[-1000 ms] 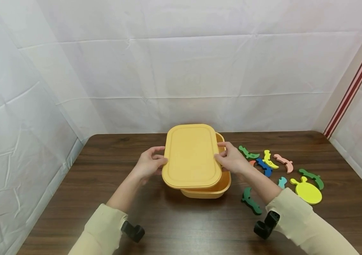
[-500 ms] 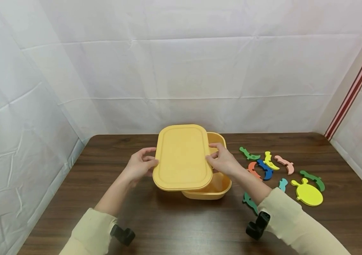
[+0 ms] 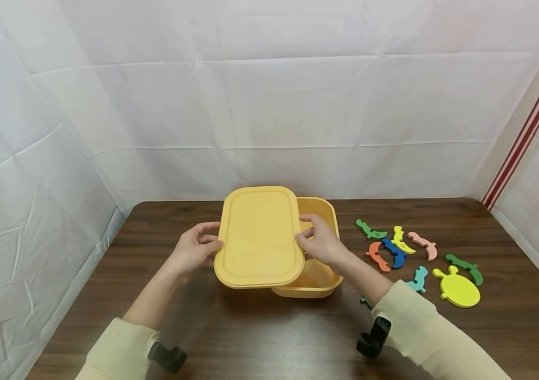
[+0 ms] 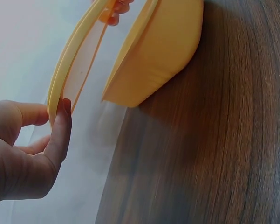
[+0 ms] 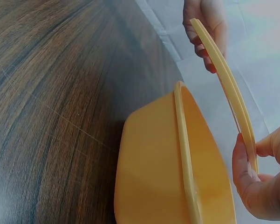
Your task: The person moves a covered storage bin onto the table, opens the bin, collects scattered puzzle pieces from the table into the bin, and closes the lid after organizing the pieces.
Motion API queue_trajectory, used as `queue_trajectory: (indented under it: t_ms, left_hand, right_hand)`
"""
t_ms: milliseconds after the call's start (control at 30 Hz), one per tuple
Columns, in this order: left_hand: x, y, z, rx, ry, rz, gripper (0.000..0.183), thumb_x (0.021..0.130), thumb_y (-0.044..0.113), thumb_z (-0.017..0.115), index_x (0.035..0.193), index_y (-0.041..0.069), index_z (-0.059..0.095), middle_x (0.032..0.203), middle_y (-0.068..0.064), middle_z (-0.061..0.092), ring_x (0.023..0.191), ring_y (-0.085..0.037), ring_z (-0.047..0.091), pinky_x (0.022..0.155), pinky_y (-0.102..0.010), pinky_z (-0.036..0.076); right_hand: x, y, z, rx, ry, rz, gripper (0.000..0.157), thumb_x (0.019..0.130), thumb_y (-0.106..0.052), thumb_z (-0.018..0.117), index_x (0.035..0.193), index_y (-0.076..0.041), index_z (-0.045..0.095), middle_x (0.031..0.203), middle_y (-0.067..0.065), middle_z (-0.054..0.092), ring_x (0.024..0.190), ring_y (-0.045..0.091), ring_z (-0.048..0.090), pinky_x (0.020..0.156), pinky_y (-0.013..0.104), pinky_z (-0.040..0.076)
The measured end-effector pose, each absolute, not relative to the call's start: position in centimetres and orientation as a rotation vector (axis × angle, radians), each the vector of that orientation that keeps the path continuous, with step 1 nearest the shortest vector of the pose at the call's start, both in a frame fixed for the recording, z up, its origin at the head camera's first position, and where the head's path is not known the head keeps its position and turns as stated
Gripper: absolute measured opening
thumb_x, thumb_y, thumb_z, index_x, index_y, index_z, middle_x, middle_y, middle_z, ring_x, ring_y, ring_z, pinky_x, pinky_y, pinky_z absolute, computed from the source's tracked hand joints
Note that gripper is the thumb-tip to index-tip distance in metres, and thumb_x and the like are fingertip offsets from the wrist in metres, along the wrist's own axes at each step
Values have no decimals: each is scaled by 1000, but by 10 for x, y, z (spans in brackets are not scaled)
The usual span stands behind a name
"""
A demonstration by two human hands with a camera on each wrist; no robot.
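A flat yellow lid (image 3: 259, 237) with rounded corners is held up above the table between both hands. My left hand (image 3: 196, 248) pinches its left edge between thumb and fingers; my right hand (image 3: 320, 240) pinches the right edge the same way. Below and to the right stands a yellow box (image 3: 319, 277), its left part hidden by the lid in the head view. In the right wrist view a gap shows between the lid (image 5: 230, 88) and the rim of the box (image 5: 184, 140). What the box holds, if anything, cannot be made out.
Several coloured toy pieces lie on the wooden table (image 3: 259, 338) to the right: an orange one (image 3: 377, 257), a blue one (image 3: 395, 254), a pink one (image 3: 423, 244) and a yellow turtle-like disc (image 3: 460, 289). My right forearm partly covers a dark green piece (image 3: 366, 302). White sheeting (image 3: 269, 105) rises behind.
Both hands have carried the lid to the left, baring more of the box's opening. The box stays about where it was. More of the orange and turquoise pieces now shows beside the right forearm.
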State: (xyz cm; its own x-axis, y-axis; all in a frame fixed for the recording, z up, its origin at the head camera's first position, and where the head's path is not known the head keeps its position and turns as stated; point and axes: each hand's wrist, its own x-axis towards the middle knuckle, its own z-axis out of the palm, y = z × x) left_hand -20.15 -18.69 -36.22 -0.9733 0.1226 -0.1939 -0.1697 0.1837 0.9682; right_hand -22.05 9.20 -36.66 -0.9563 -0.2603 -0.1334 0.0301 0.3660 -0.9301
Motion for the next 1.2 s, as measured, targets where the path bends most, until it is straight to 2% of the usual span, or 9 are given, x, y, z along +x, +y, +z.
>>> queue_trajectory:
  t_ms: [467,667,967,1200]
  left_hand:
    - [-194,-208,-359,-46,2312,1812,54,90,6,55,139,5,33,110,-20,58,79,-18,66,67,-36,57]
    - [-193,-216,-360,-50,2361,1778,53,90,6,55,139,5,33,110,-20,58,77,-17,66,65,-33,57]
    - [-191,-227,-360,-68,2360,1793,55,91,7,54,141,6,31,114,-20,56,82,-14,65,67,-34,57]
    - [-188,-238,-359,-86,2389,1785,55,92,9,54,141,4,31,116,-20,55,82,-11,64,69,-34,57]
  right_hand:
    - [-220,70,-371,-198,2383,-1627,50,91,-14,52,138,-11,33,103,17,57,64,20,65,68,39,57]
    - [-222,60,-373,-233,2428,-1613,51,91,-15,53,138,-11,33,99,14,59,61,19,65,63,34,57]
    - [-223,47,-371,-291,2471,-1573,50,91,-14,52,138,-9,33,97,13,59,59,17,63,63,39,56]
    - [-225,35,-369,-346,2539,-1499,50,92,-16,52,138,-7,34,96,10,59,58,14,62,51,26,48]
